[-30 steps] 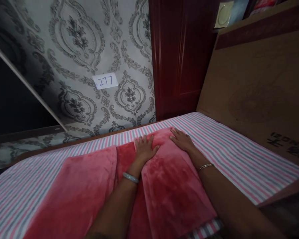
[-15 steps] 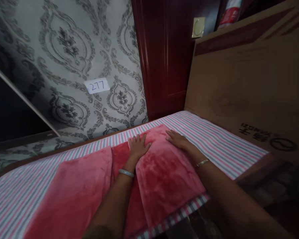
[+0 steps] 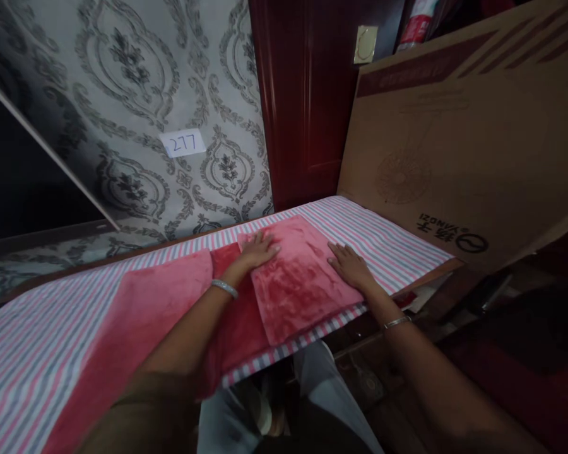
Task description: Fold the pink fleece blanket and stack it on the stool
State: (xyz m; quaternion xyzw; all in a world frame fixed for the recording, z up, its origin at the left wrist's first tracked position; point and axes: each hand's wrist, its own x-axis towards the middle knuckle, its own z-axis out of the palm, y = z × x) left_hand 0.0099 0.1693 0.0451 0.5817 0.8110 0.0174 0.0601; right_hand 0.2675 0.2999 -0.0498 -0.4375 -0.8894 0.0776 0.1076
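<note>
A plush pink-red blanket (image 3: 303, 277) lies partly folded on a striped cloth (image 3: 388, 239). Its right part is folded over into a flat panel, with a darker red strip beside it and another pink panel further left. My left hand (image 3: 260, 250) rests flat with fingers spread near the far left edge of the folded panel. On the panel's right edge lies my right hand (image 3: 351, 265), fingers apart and palm down. Neither hand grips the fabric. A bangle circles my left wrist and a bracelet my right.
Patterned wallpaper with a paper marked 277 (image 3: 183, 143) rises behind the table. A large cardboard box (image 3: 454, 145) stands at the right, by a dark red door panel (image 3: 307, 113). At the left is a dark screen (image 3: 28, 176). My legs show below the table's front edge.
My right hand has slid nearer along the panel's right edge, and the left hand has shifted slightly left. The folded panel looks flatter. The view has tilted downward, showing my legs.
</note>
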